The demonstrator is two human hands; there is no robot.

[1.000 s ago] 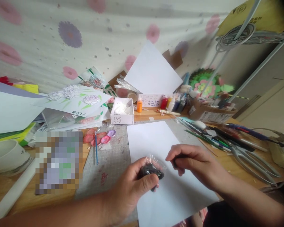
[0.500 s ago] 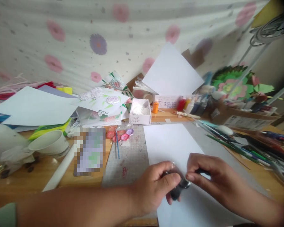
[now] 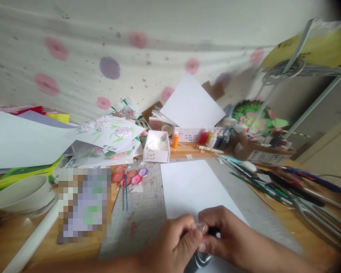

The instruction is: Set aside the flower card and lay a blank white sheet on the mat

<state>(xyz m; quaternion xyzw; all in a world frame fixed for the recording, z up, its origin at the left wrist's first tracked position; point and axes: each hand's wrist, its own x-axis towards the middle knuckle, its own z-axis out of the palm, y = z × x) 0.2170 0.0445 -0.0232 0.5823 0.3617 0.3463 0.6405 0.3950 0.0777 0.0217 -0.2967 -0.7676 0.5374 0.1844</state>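
Both hands meet over the near part of a white sheet of paper [image 3: 184,185]. Below the fingers shows a small dark, glossy bottle [image 3: 199,261], tilted and partly cut off by the frame's lower edge. My left hand [image 3: 177,242] is closed at the bottle, its thumb and forefinger by a clear, shiny tip [image 3: 201,227]. My right hand [image 3: 227,237] is closed too, pinching close to that tip. A small black piece [image 3: 214,231], perhaps a cap, sits in its curled fingers. The fingers hide much of the bottle.
A grey cutting mat [image 3: 142,227] lies under the paper. Red and purple discs [image 3: 130,175] and a thin blue brush [image 3: 126,193] are left of it. Pens and scissors [image 3: 315,216] lie right. A small white box [image 3: 157,151] and an orange bottle [image 3: 175,141] stand behind.
The view has tilted up and shifted, so the table sits lower. My hands have drawn closer together, and the left fingers are now at the clear tip beside the right fingertips.
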